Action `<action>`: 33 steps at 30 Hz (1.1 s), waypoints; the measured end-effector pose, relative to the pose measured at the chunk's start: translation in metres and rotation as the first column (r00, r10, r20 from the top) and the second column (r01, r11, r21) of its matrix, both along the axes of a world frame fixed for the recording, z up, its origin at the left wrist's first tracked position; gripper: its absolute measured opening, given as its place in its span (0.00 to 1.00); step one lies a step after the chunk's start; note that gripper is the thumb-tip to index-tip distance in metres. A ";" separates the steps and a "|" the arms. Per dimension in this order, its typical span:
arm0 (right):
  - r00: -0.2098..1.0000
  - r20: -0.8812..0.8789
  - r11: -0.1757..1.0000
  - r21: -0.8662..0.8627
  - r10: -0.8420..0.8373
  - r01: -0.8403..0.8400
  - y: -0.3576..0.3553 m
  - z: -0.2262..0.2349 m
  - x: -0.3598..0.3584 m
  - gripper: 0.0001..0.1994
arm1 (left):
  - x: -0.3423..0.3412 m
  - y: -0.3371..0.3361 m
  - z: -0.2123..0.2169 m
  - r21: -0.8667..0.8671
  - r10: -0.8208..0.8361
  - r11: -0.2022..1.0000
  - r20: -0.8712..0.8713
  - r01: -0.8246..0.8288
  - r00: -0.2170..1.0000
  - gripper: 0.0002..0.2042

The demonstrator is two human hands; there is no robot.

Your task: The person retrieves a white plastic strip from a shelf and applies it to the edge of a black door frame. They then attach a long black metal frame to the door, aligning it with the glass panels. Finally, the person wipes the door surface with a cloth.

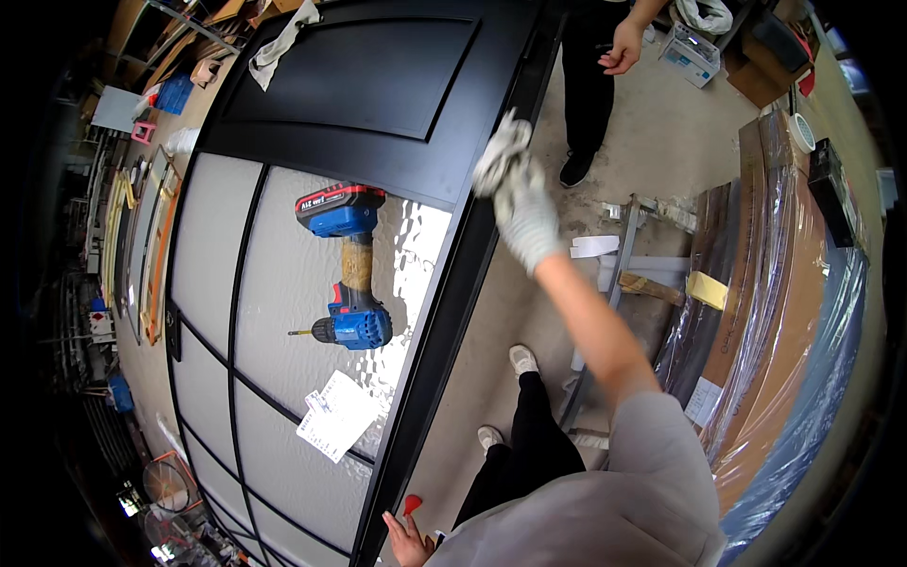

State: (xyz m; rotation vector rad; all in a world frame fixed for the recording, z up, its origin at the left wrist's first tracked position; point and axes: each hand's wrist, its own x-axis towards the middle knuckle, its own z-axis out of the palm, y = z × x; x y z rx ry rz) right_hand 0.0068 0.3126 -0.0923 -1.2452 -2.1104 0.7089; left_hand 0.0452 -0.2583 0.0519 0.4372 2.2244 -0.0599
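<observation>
A black door (219,134) with textured glass panes lies flat in front of me. My right hand (526,213), in a pale knit glove, reaches to the door's far right edge, closed on a crumpled whitish cloth (501,156) pressed against the black frame. Bare, my left hand (408,543) rests by the near right edge with fingers stretched out, partly cut off by the picture's lower border. Beside it is a small red object (412,504) whose kind I cannot make out. A blue cordless drill (356,265) lies on the glass, with paper sheets (340,416) nearer to me.
Another person's hand (624,47) and black trousers (588,85) show beyond the door. A pale rag (283,45) lies on its far panel. Right of me are a metal stepladder (625,236) and plastic-wrapped cardboard packages (756,312). Framed panels (156,255) stand at left.
</observation>
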 end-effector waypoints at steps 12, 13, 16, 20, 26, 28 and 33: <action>0.996 0.035 0.990 -0.117 0.078 -0.074 -0.063 0.006 0.015 0.26 | -0.009 -0.027 -0.025 0.105 0.025 0.994 -0.041 -0.020 0.999 0.38; 0.998 0.062 0.989 -0.147 0.007 0.002 -0.021 0.012 0.007 0.26 | -0.011 -0.035 -0.034 0.117 -0.029 0.992 -0.073 0.037 0.997 0.38; 0.982 0.095 0.981 -0.090 -0.164 0.172 0.098 0.015 -0.010 0.20 | -0.008 -0.067 -0.055 0.135 -0.171 0.972 -0.146 0.190 0.974 0.40; 0.935 0.270 0.944 -0.174 -0.228 0.280 0.217 0.041 -0.022 0.19 | 0.001 -0.122 -0.077 0.167 -0.315 0.919 -0.228 0.356 0.921 0.42; 0.914 0.032 0.831 -0.405 -0.404 0.381 0.315 -0.001 -0.043 0.19 | 0.007 -0.101 -0.088 0.122 -0.009 0.992 -0.182 0.031 0.983 0.43; 0.799 -0.115 0.707 -0.551 -0.591 0.444 0.334 -0.007 -0.049 0.21 | 0.000 -0.086 -0.085 0.096 0.041 0.995 -0.178 -0.024 0.983 0.43; 0.731 -0.352 0.681 -0.702 -0.585 0.207 0.357 0.013 -0.069 0.22 | 0.000 -0.065 -0.082 0.036 0.152 0.988 -0.178 -0.148 0.972 0.44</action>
